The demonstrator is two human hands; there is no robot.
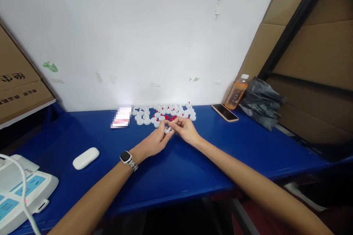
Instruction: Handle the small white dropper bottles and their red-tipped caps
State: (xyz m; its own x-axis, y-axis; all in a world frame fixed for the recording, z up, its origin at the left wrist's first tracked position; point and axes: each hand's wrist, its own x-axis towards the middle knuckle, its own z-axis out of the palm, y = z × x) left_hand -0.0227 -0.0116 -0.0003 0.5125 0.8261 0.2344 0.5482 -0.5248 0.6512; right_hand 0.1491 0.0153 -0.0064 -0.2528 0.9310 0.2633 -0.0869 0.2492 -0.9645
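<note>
Together, left hand (154,142) and right hand (185,128) pinch one white cap (167,130)

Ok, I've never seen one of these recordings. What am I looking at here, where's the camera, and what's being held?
There is no machine here: a person works with two bare hands. The single picture comes from a camera worn on the head, looking forward and down, so the arms reach in from the bottom edge. The left hand, with a watch on its wrist, and the right hand meet over a blue table and pinch a small white cap between them. Behind them lies a cluster of white caps and small red pieces. Also on the table: a white case, a phone, an orange bottle, a grey bag and a white device at the near left. Cardboard boxes lean at the sides.
</note>
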